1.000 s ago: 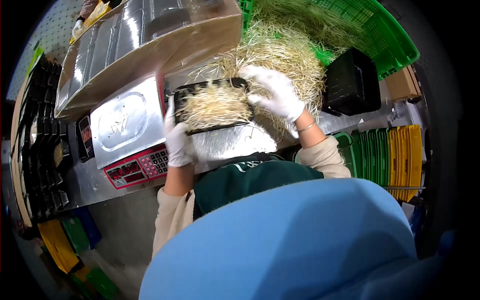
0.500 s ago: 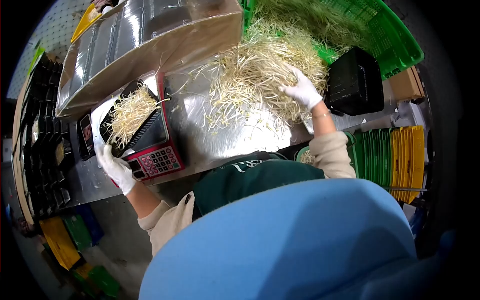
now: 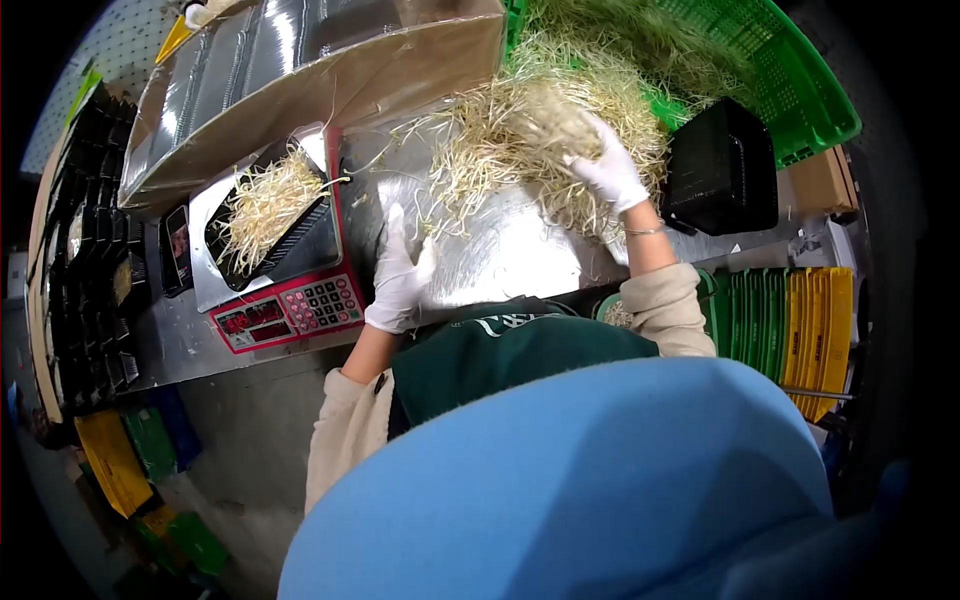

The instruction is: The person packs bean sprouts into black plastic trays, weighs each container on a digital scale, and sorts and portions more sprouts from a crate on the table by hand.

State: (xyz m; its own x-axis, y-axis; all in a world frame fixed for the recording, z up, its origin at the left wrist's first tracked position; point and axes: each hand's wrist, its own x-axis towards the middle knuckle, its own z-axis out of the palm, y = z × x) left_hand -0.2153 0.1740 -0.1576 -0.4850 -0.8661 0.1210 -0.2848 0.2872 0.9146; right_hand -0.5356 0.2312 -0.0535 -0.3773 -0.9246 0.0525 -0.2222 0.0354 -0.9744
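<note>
Hands (image 3: 612, 178) and sprouts (image 3: 490, 140) lie between scale (image 3: 322, 306) and black container (image 3: 725, 168).

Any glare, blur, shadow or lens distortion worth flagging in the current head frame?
Head view: strong glare on the steel table, bright streaks on the boxed plastic packaging; motion blur in the sprouts by the right hand; a shadow across the blue foreground surface; wide-angle bowing toward the edges, with black corners.
</note>
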